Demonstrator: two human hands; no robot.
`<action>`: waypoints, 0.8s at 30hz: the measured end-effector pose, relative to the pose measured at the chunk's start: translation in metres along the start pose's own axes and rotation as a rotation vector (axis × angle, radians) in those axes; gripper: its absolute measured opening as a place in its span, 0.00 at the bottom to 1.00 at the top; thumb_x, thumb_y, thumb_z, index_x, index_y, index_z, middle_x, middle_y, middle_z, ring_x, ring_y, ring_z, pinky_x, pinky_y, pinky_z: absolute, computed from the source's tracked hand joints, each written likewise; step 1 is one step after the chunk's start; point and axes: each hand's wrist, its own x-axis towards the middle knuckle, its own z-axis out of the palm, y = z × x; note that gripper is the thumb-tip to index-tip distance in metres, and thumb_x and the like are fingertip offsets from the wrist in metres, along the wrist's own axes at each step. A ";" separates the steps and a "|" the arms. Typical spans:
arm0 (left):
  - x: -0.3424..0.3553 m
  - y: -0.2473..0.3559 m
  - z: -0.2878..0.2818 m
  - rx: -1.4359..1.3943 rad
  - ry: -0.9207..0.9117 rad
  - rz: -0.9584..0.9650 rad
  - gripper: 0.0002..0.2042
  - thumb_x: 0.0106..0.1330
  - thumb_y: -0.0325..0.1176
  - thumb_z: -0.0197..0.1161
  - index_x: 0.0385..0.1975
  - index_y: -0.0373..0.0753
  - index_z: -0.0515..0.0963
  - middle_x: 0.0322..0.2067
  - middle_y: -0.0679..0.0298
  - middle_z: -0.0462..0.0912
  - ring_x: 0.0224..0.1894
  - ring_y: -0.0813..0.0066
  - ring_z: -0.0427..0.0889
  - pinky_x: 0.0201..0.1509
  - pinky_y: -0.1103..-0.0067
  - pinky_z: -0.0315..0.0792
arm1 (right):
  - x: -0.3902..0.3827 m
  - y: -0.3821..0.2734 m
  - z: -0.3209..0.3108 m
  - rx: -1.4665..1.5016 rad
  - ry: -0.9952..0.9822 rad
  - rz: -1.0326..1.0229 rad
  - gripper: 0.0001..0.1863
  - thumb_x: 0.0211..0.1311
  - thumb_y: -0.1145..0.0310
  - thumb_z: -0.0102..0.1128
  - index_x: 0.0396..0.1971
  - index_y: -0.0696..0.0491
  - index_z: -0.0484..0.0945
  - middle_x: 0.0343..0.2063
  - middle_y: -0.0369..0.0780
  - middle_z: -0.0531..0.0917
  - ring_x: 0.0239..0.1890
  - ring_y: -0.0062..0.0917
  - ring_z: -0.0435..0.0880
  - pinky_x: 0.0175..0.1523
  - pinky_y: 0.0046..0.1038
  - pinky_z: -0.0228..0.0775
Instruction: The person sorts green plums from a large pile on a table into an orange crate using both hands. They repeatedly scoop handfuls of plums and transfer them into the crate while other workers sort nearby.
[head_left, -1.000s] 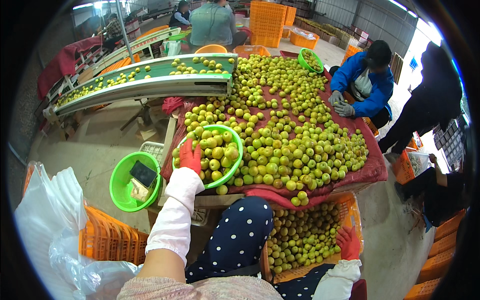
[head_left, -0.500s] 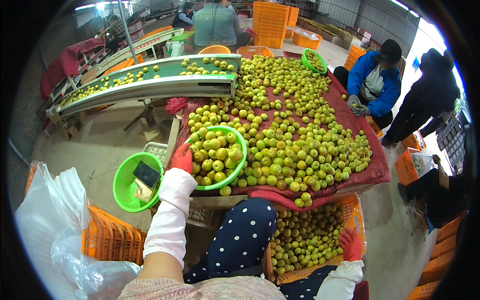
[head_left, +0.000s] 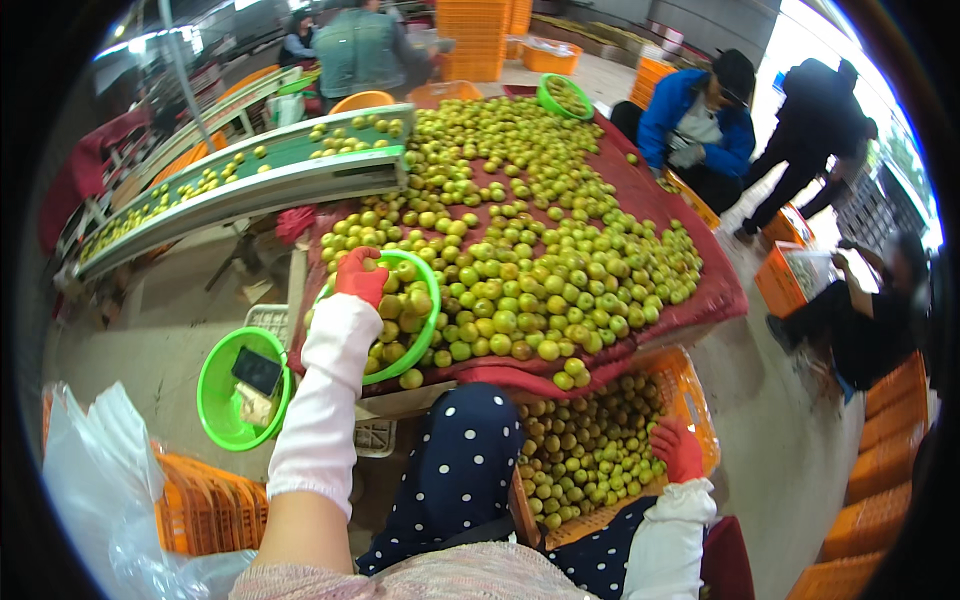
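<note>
My left hand (head_left: 362, 279), in a red glove, is closed at the far left rim of a light-green basin (head_left: 436, 312) filled with yellow-green round fruit (head_left: 408, 290). The basin leans at the table's near left corner; my white sleeve hides its left side. My right hand (head_left: 677, 450), also red-gloved, rests with fingers apart at the right side of an orange crate (head_left: 708, 425) of similar fruit, below the table edge by my knees. Many more fruits (head_left: 520, 300) cover the dark red cloth (head_left: 725, 290) on the table.
A conveyor (head_left: 250, 195) carrying fruit meets the table at the far left. On the left stand a green basin (head_left: 205, 395) holding a dark flat object, and orange crates (head_left: 215, 505) beside clear plastic (head_left: 90, 490). A person in blue (head_left: 665, 115) sits at the right; others are around.
My left hand has moved from the basin's left side to its far left rim, and the basin looks more tilted. My right hand stays at the crate. The whole view has shifted.
</note>
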 end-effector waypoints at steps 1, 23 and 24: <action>-0.024 0.059 0.012 -0.413 -0.180 -0.250 0.15 0.54 0.27 0.64 0.44 0.40 0.77 0.27 0.64 0.77 0.29 0.71 0.76 0.33 0.74 0.74 | -0.001 0.001 -0.007 -0.013 0.019 0.004 0.30 0.68 0.43 0.47 0.54 0.54 0.73 0.41 0.41 0.83 0.34 0.27 0.82 0.41 0.26 0.74; -0.170 0.136 0.200 -0.292 -0.830 -0.114 0.25 0.57 0.32 0.58 0.57 0.32 0.71 0.48 0.48 0.80 0.49 0.58 0.79 0.53 0.70 0.73 | 0.004 -0.051 0.035 -0.144 -0.055 -0.026 0.21 0.68 0.51 0.51 0.48 0.51 0.78 0.37 0.36 0.84 0.32 0.20 0.80 0.38 0.23 0.70; -0.156 0.137 0.206 -0.407 -0.829 -0.451 0.26 0.55 0.31 0.58 0.57 0.31 0.71 0.50 0.47 0.79 0.52 0.56 0.79 0.55 0.69 0.72 | 0.010 -0.053 0.036 -0.146 -0.057 -0.028 0.21 0.68 0.51 0.52 0.49 0.51 0.78 0.38 0.36 0.84 0.32 0.20 0.80 0.38 0.23 0.70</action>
